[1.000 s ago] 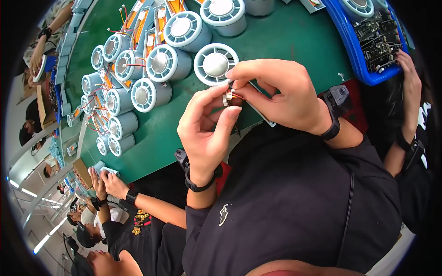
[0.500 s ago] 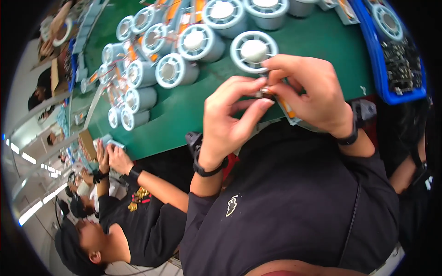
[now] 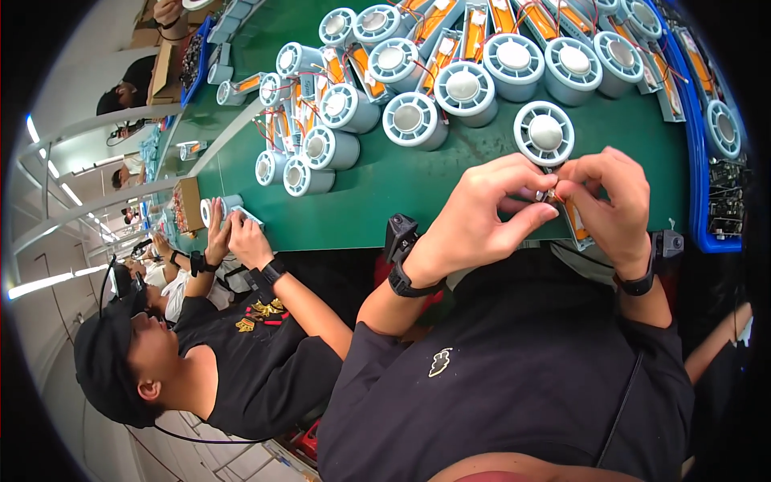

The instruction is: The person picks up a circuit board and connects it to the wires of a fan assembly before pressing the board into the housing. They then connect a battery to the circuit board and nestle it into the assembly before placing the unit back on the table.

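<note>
A light-blue housing (image 3: 524, 150) with a ribbed round end and a white dome lies on the green table at the front edge. Its narrow handle, with an orange strip (image 3: 576, 224) inside, runs toward my body under the hands. Over that handle, my left hand (image 3: 494, 210) pinches a small metallic part (image 3: 548, 195) between thumb and fingers. My right hand (image 3: 612, 193) meets it from the other side, thumb and fingertips closed by the same part, where a bit of reddish wire shows. The fingertips hide most of the small part.
Several similar light-blue housings (image 3: 464, 90) with orange strips and red wires crowd the far side of the green table (image 3: 361, 213). A blue bin (image 3: 697, 173) at the right holds small metal parts. At the left a co-worker's hands (image 3: 241, 237) hold another housing.
The view has swung, so the table, housings and my hands sit farther right in the picture. Both hands stay together at the same small part.
</note>
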Demonstrator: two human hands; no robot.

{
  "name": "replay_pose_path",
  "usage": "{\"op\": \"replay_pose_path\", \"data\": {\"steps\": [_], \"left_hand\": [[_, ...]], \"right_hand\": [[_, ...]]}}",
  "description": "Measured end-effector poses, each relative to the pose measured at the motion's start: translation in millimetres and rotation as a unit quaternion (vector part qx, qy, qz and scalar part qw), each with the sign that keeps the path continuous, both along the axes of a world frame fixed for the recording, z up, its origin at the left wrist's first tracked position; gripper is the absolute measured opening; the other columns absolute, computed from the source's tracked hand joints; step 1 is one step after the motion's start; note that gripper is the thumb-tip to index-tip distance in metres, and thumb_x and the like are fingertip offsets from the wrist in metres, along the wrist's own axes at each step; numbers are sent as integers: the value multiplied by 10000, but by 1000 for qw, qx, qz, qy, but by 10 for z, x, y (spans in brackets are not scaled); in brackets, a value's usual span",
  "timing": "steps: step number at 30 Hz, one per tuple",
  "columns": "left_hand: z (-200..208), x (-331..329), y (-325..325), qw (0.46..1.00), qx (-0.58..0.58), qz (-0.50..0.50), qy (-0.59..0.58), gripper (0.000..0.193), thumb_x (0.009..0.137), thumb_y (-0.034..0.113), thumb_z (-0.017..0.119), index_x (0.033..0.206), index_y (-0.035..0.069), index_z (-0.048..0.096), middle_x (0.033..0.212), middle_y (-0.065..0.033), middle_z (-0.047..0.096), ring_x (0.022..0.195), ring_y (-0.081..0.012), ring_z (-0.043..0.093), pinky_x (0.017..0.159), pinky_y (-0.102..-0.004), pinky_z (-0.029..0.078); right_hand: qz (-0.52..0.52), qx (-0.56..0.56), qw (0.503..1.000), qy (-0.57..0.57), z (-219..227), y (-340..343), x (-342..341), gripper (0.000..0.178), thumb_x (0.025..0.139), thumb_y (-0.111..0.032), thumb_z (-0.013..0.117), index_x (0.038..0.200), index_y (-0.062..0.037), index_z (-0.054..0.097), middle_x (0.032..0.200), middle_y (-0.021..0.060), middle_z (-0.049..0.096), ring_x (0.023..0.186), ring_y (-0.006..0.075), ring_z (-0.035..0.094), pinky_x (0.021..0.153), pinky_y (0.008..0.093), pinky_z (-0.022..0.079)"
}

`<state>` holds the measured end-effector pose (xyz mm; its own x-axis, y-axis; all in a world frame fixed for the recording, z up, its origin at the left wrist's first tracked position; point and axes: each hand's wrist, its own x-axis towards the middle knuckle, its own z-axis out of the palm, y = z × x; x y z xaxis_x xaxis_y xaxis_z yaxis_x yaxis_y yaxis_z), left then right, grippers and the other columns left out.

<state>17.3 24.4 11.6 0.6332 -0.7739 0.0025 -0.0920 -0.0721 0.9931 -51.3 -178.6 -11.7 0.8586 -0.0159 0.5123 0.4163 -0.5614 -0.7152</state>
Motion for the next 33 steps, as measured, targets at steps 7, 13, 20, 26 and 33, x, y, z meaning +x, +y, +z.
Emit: {"op": "replay_pose_path", "data": {"steps": [7, 13, 20, 26, 33], "left_hand": [[-10, -9, -16, 999, 21, 14, -46, 256, 902, -67, 704, 1156, -52, 670, 1121, -124, 700, 994, -187, 713, 846, -295, 611], [-70, -128, 32, 988, -25, 95, 115, 311, 879, -38, 739, 1183, 12, 688, 1112, -106, 717, 891, -166, 739, 798, -273, 603], [332, -67, -62, 997, 7, 71, -28, 410, 803, -49, 769, 1192, 56, 693, 1138, -87, 708, 994, -245, 711, 827, -331, 584], [193, 204, -352, 851, 109, -1, -514, 387, 736, -32, 740, 1101, 96, 711, 1189, -78, 677, 1165, -388, 591, 978, -434, 517], [-29, 308, -357, 897, 31, -36, -439, 196, 780, 39, 749, 962, 61, 679, 1214, -76, 657, 1269, -383, 507, 1056, -465, 443]], "right_hand": [[-12, -49, 998, -45, 2, 48, -33, 230, 744, 42, 803, 906, -30, 656, 820, 64, 728, 624, 165, 613, 542, 284, 445], [-17, -7, 999, 42, 293, -83, -180, 159, 837, 4, 765, 930, -5, 637, 807, 106, 694, 645, 210, 640, 585, 295, 482], [27, 35, 962, 270, 497, -21, -316, 184, 907, -86, 717, 908, 1, 554, 702, 160, 608, 612, 343, 608, 560, 419, 467], [90, -78, 954, 275, 748, -215, -150, 208, 880, -25, 694, 982, 4, 514, 785, 187, 604, 747, 419, 602, 654, 449, 472], [109, -214, 957, 160, 689, -259, -92, 260, 813, 8, 703, 987, 1, 511, 910, 181, 594, 871, 395, 589, 740, 463, 469]]}}
